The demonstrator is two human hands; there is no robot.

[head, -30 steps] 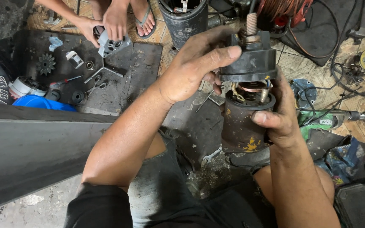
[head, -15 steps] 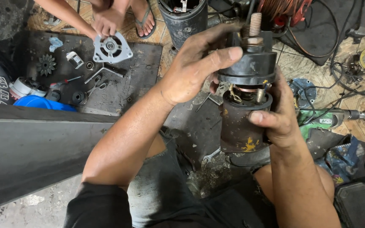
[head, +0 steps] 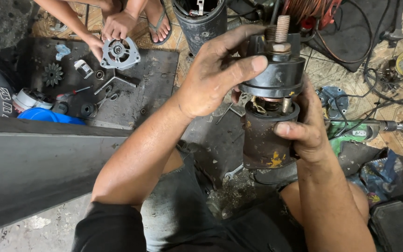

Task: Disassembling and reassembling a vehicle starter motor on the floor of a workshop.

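Rust-brown steel fills my view: a dirty cylindrical housing with yellow paint flecks (head: 265,140), held upright at chest height in front of me, above my lap and the oily floor. My right hand (head: 306,128) is wrapped round its right side, thumb pressed across the front near the top rim, fingers curled behind where I cannot see them. My left hand (head: 215,77) comes in from above with the wrist cocked, thumb and fingers closed round the black round end cap with its threaded copper stud (head: 276,70).

I judge this as the mating or parting step between cap and housing: there is a narrow gap between them, and copper windings and a small post show in it. Which way the cap is going, I cannot tell from here. Either way, the next move calls for keeping the cap square to the housing so the wires in the gap do not snag, and for a firm right grip while the left works.

Both forearms angle up from my lap, elbows low, left arm crossing the middle of the view.

Up at the far edge, another person's hands hold a silver spoked metal end plate (head: 120,52) over a dark grey floor mat (head: 159,70) littered with small parts. A green power drill (head: 364,130) lies on the tiles to my right.
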